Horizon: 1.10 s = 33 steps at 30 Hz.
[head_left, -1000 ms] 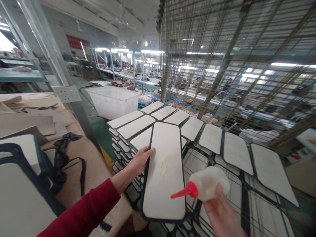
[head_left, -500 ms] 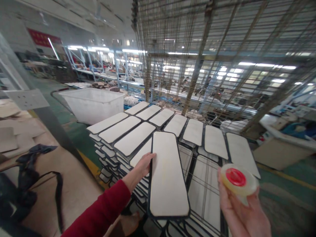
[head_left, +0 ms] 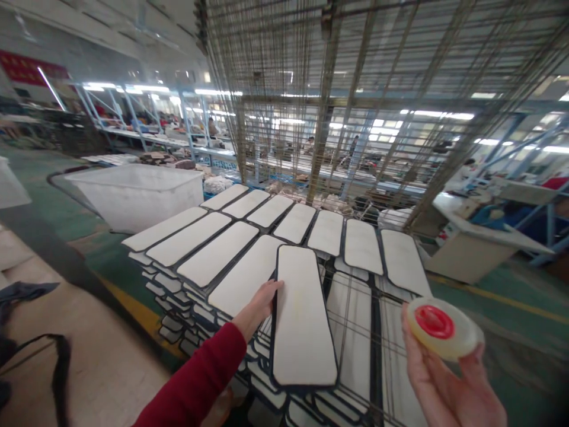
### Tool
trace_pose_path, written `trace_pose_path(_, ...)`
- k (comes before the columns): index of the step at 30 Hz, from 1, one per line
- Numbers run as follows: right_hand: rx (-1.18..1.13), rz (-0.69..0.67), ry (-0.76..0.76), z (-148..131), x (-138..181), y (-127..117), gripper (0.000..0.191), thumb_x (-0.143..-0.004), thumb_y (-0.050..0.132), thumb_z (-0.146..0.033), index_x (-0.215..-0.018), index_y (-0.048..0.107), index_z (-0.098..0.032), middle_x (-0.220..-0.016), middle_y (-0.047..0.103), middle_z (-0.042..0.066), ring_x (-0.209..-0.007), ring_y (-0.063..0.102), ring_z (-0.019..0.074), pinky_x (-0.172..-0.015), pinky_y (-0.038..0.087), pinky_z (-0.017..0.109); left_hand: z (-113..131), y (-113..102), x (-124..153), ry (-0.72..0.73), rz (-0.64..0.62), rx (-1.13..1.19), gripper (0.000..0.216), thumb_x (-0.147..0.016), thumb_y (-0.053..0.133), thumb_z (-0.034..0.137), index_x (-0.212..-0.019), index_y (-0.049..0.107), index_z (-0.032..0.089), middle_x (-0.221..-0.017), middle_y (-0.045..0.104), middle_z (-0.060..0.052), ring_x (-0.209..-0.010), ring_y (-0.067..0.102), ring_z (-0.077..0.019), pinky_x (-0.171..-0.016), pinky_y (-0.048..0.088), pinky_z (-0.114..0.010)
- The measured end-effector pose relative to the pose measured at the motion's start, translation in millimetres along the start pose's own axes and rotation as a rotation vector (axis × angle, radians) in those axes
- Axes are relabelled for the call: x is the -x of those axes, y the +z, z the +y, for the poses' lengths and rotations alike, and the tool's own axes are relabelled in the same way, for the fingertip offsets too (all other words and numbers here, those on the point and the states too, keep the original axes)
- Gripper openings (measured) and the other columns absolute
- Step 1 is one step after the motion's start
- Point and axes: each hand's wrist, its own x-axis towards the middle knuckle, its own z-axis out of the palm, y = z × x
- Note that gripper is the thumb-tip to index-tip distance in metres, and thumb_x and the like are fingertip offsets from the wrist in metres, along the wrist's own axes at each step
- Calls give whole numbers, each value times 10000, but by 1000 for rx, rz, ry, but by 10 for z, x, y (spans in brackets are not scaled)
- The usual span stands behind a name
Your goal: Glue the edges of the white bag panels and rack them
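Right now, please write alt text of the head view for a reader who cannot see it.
A person's left hand holds a white, dark-edged panel by its side, while the right hand grips a translucent bottle with a red cap. Similar panels lie in rows beyond, near a tall wire rack and a white tub.

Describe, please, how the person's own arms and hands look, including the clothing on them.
The left hand is ungloved; above it, a plain dark red sleeve covers the forearm and leaves the wrist bare. The right hand is also ungloved, and its sleeve is out of view.
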Motion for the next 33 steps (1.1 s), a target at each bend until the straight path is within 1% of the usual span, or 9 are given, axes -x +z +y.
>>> trace_pose_path(5,36,44,-5,-51,-32,-30,456,-877,548,-415,-1184,602,-83,-1061,703,121,-875,701,211,-644,596,263,-21,87,-132,-67,21,-113,157,-878,438,209,-795,558,150,-569,581,-9,-571,581,-170,-535,455,-248)
trace_pose_path(9,52,55,-10,-67,-98,-97,392,-856,587,-396,-1144,635,-134,-1044,711,105,-816,711,202,-623,596,258,12,135,-215,-51,-1,-234,235,-911,403,257,-798,568,134,-611,586,-5,-554,571,-147,-557,469,-270)
trace_pose_path(11,46,49,-35,-68,-151,-132,350,-844,603,-386,-1105,657,-160,-1007,723,89,-761,716,207,-587,602,281,28,166,-265,-3,7,-312,203,-909,445,262,-811,566,132,-657,591,4,-567,569,-131,-587,476,-277)
trace_pose_path(14,32,50,-38,-74,-227,-166,343,-822,625,-395,-1067,672,-160,-984,729,83,-722,717,224,-535,604,308,51,204,-365,136,92,-453,94,-875,525,233,-873,537,139,-738,589,2,-640,572,-133,-625,460,-276)
trace_pose_path(17,30,49,-21,-79,-267,-173,379,-804,642,-407,-1074,666,-142,-995,726,96,-736,717,231,-526,604,305,83,209,-461,299,183,-616,131,-853,554,216,-945,482,157,-796,582,-21,-742,571,-164,-668,425,-278)
trace_pose_path(20,40,36,-29,-66,-277,-157,377,-813,629,-405,-1084,665,-146,-1003,723,101,-770,714,222,-551,608,290,122,196,-496,422,211,-774,178,-847,557,215,-979,444,174,-852,590,-53,-836,573,-200,-733,401,-291)
trace_pose_path(25,51,14,-16,-14,-277,-116,388,-796,647,-425,-1076,670,-159,-1006,716,112,-816,705,205,-612,604,265,131,243,-388,492,276,-961,219,-859,490,220,-1052,399,172,-944,590,-110,-867,582,-246,-733,388,-332)
trace_pose_path(28,60,-13,-2,7,-267,-90,402,-788,655,-432,-1087,662,-163,-986,718,109,-802,707,208,-602,604,274,86,313,-311,523,345,-1018,219,-841,476,196,-1050,412,192,-1047,566,-119,-971,551,-260,-777,378,-355)
trace_pose_path(33,30,21,31,7,-221,-41,367,-860,566,-414,-1123,643,-170,-981,724,87,-764,713,221,-533,608,291,-14,354,-311,547,405,-1093,126,-803,481,130,-875,564,193,-1070,547,-118,-1050,469,-299,-844,327,-443)
